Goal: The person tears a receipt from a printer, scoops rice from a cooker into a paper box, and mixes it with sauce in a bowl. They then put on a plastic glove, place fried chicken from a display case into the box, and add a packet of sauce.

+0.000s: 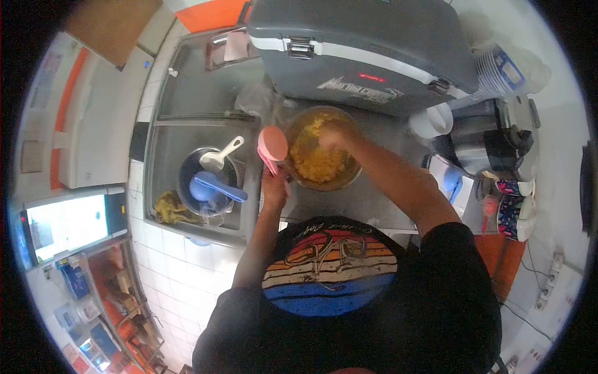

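My left hand [275, 187] is closed around the handle of a pink scoop [272, 143], held at the left rim of a round bowl. Inside the bowl [324, 185] lies a crumbly yellow mixture [314, 159]. My right hand [336, 137] reaches into the bowl from the right and touches the mixture; its fingers are blurred, so what they hold is unclear. A clear plastic bag [256, 100] lies just beyond the scoop.
At the left, a sink [149, 181] holds a dark pot [185, 168] with a white ladle [213, 161] and a blue scoop [208, 187]. Behind the bowl stands a large grey case [349, 56]. A black-and-silver cooker [476, 140] and white cups [434, 120] are at the right.
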